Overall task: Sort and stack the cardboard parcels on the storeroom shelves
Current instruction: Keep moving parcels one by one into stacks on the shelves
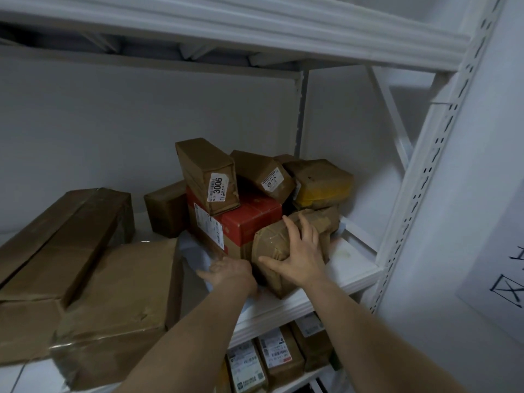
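The shelf [357, 260] is bare along its right side, between the pile and the slotted upright post [425, 177]. Its front edge runs just below the hands. At the back left there is a narrow gap between the small brown box [166, 212] and the long box [65, 234]. The long box lies on a big flat box [122, 304] whose near end juts out past the front edge. The shelf above hangs well clear of the pile.

The taped brown parcel [276, 245] sits at the front of the pile, with its near corner at the shelf's front edge. It touches the red box [252, 219] on its left. The right hand [302, 252] grasps it, with the fingers spread wide over the top and the thumb pressed on the near face. The left hand [231, 272] lies low at the foot of the red box, just beside the parcel. Its fingers are stretched forward and loose and hold nothing that shows.

On the red box leans a parcel marked 3006 [208, 173]. A labelled parcel [262, 173] and a yellow-taped parcel [321, 185] are heaped behind. More labelled parcels [273, 357] stand on the shelf below.
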